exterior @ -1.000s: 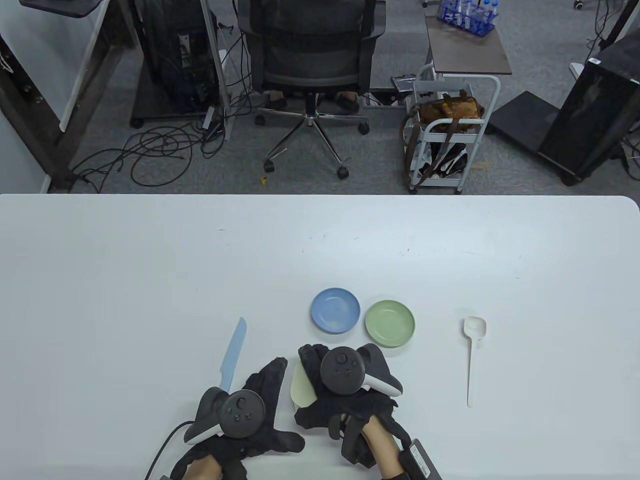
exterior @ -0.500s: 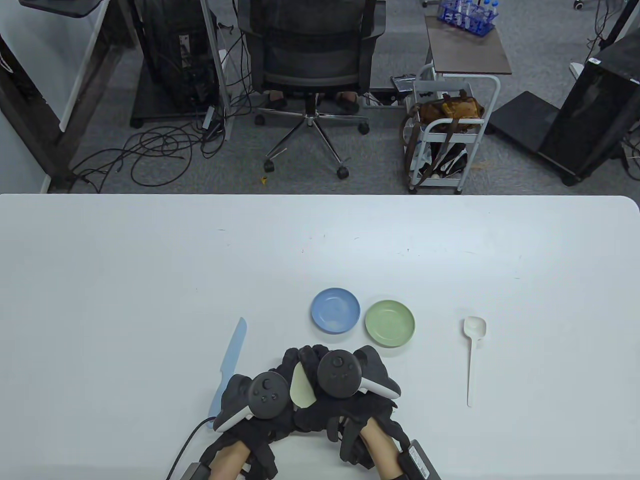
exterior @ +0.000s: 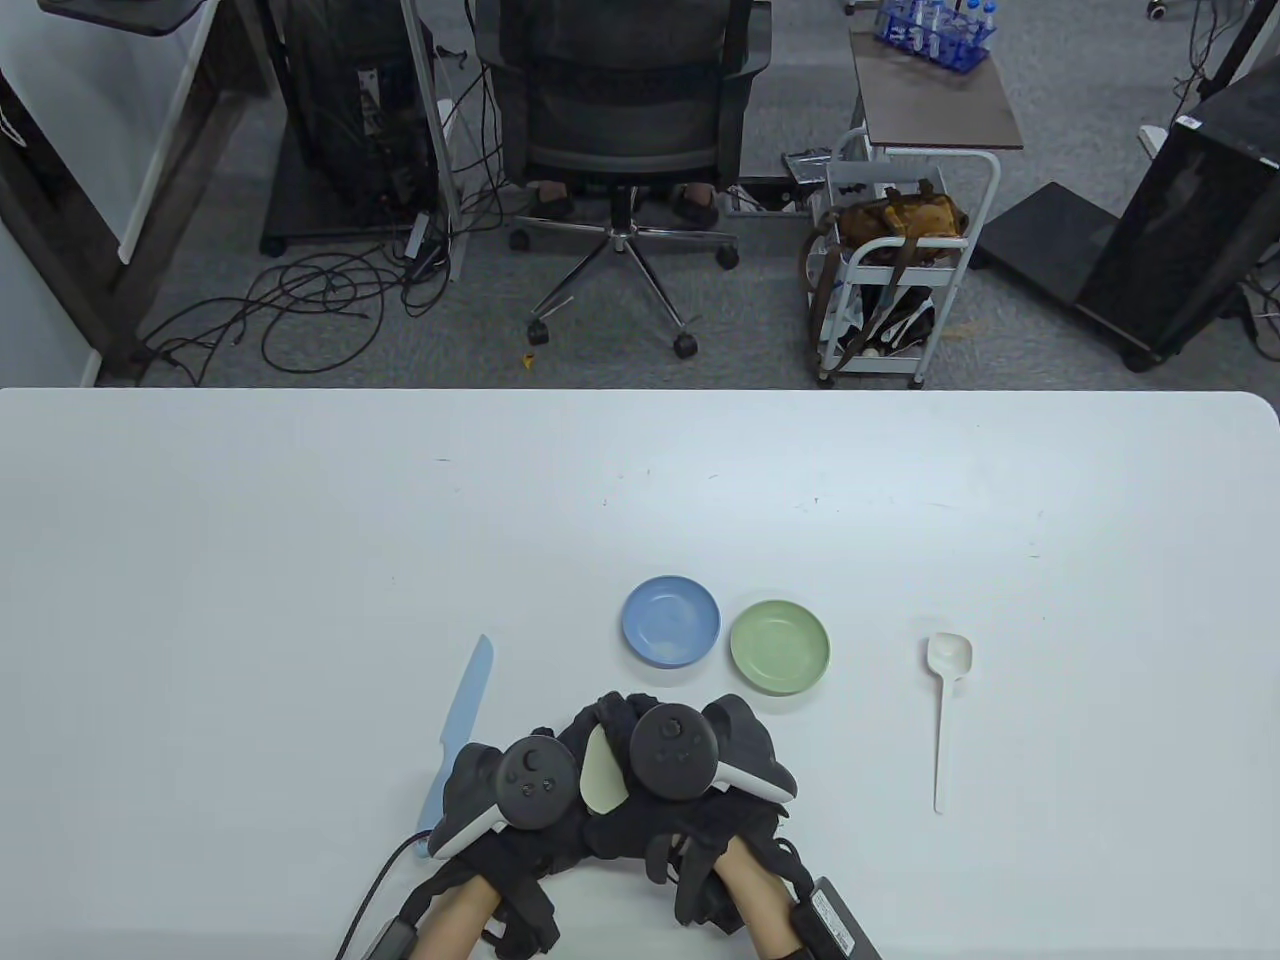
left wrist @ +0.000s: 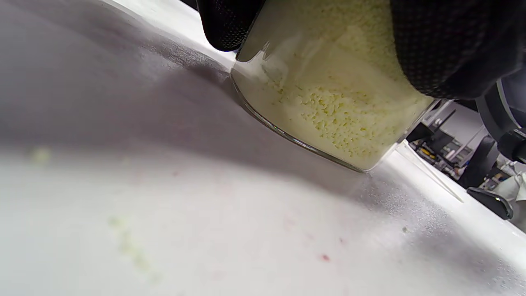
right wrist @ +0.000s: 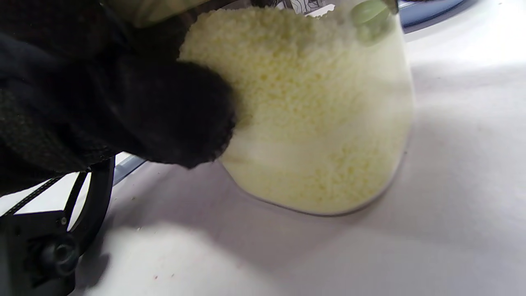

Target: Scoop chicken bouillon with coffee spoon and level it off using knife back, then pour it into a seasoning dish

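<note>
Both hands (exterior: pixel 610 790) curl around the bouillon jar (exterior: pixel 600 772)

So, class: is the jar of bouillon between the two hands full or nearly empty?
Well filled. Through the clear wall of the jar, pale yellow granules reach from the base upward. Gloved fingers hide the top.

Knife (exterior: pixel 462 725) left of jar (exterior: pixel 600 772), dishes (exterior: pixel 670 620) behind, spoon (exterior: pixel 945 700) right

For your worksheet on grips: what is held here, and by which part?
Both hands, left hand and right hand, grip the clear glass jar of pale yellow granules by its sides.
</note>
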